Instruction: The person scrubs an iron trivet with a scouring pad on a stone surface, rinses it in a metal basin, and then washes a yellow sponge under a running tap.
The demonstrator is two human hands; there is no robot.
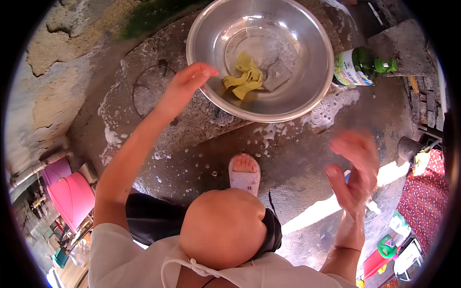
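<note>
A wide stainless steel basin [307, 96] stands in front of me with shallow water in it. In the water lie a yellow-green cloth [248, 79] and a grey mesh-like piece [277, 74]. My left hand [189, 79] is over the basin's left rim, fingers stretched inward; whether it touches the metal is unclear. Nothing shows in it. Off to the right, below the basin, my right hand [355, 168] hangs in the air, blurred by motion. Its thumb and fingers are apart, with nothing held.
A green bottle [357, 66] with a white label lies right of the basin. Suds and puddles cover the wet concrete floor [192, 163]. A thin ring [139, 91] lies at left, near pink buckets [72, 199]. Patterned red cloth [425, 201] and a green-capped container [386, 247] are at right.
</note>
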